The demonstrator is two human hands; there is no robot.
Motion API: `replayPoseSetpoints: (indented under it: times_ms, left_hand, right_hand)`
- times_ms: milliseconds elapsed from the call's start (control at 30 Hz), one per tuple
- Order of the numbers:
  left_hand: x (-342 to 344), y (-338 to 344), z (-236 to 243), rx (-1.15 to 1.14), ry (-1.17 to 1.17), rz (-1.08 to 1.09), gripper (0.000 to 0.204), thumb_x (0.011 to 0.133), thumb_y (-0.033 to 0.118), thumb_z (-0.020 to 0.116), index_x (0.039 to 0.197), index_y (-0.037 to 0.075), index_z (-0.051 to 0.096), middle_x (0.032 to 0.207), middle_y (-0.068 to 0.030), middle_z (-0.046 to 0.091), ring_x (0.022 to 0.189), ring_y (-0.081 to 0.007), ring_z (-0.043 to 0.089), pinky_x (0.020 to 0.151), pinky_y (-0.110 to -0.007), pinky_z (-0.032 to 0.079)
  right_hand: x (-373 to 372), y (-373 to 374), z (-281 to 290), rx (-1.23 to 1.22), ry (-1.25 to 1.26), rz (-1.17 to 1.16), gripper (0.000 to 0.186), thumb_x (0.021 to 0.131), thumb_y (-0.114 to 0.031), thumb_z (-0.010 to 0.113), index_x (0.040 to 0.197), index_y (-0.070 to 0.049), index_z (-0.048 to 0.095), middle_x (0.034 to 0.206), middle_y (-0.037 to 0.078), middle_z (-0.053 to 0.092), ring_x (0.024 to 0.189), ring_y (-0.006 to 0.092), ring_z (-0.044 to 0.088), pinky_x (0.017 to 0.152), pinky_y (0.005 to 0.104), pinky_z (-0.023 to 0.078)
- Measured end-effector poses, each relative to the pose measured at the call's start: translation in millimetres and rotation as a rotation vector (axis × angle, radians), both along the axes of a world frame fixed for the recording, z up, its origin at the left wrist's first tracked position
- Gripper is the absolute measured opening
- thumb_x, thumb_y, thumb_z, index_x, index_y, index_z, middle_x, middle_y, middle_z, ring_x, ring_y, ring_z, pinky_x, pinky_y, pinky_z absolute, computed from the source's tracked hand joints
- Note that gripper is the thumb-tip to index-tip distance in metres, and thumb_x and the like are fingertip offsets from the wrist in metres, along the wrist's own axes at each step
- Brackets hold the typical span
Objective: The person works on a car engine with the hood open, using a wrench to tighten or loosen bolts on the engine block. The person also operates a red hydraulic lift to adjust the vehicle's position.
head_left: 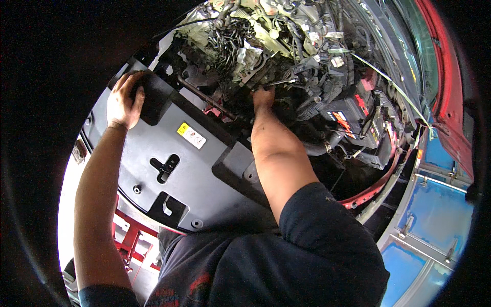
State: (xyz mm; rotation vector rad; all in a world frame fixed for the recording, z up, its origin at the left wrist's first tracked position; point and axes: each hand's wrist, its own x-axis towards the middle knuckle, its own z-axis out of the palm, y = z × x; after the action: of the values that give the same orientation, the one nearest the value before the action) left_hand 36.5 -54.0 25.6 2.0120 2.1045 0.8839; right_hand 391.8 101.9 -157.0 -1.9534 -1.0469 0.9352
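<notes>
My left hand lies on the far left of a black plastic front cover, its thumb apart from the fingers and nothing in its grasp. The fingertips reach the cover's raised corner. Over the cover, my right arm stretches down into the engine bay. There my right hand is at the lower part of the engine, and its fingers are hidden among the parts. Just beside it, a slim shiny metal bar points to the right; whether the hand touches it, I cannot tell.
Right of my right arm sits a black car battery amid hoses and cables. A bundle of dark wiring covers part of the engine. The red car body edge curves along the right. Beyond stand blue panels; red metal framework shows lower left.
</notes>
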Motion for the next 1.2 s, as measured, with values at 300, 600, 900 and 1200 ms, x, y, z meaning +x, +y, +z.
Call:
replayPoseSetpoints:
  times_ms: [300, 600, 900, 1200]
  left_hand:
    - [0.3, 6.5, 3.1, 0.027, 0.037, -0.008, 0.034, 0.083, 0.014, 0.052, 0.115, 0.006, 0.059, 0.116, -0.0153, 0.060, 0.107, -0.0346, 0.058, 0.094, -0.039, 0.045]
    - [2.7, -0.7, 1.7, -0.137, -0.252, 0.065, 0.037, 0.085, 0.016, 0.053, 0.119, 0.003, 0.057, 0.121, -0.0200, 0.057, 0.115, -0.0374, 0.053, 0.100, -0.040, 0.041]
    - [-3.2, -5.3, 1.7, 0.056, 0.023, -0.008, 0.031, 0.082, 0.014, 0.054, 0.112, 0.006, 0.060, 0.112, -0.0148, 0.061, 0.107, -0.0349, 0.058, 0.094, -0.039, 0.045]
    - [-4.4, -0.2, 1.6, -0.007, -0.045, 0.033, 0.035, 0.082, 0.014, 0.055, 0.116, 0.007, 0.059, 0.115, -0.0152, 0.060, 0.108, -0.0353, 0.057, 0.095, -0.040, 0.045]
  right_hand:
    - [-7.8, 16.6, -15.9, 0.013, -0.430, 0.015, 0.036, 0.088, -0.014, 0.055, 0.120, 0.003, 0.049, 0.111, 0.024, 0.062, 0.101, 0.0396, 0.061, 0.086, 0.0479, 0.048]
    - [10.3, 62.9, 4.9, -0.546, -1.045, 0.896, 0.033, 0.089, -0.017, 0.051, 0.112, 0.007, 0.056, 0.112, 0.021, 0.063, 0.099, 0.0348, 0.064, 0.081, 0.0428, 0.053]
    - [-12.3, -5.1, -24.7, -0.109, -0.325, -0.134, 0.049, 0.084, -0.028, 0.064, 0.112, 0.011, 0.054, 0.111, 0.025, 0.061, 0.108, 0.0398, 0.056, 0.096, 0.0452, 0.043]
    - [-24.2, -4.6, -35.8, -0.198, 0.388, -0.425, 0.037, 0.094, -0.030, 0.052, 0.118, -0.002, 0.058, 0.114, 0.017, 0.062, 0.103, 0.0345, 0.058, 0.088, 0.0437, 0.044]
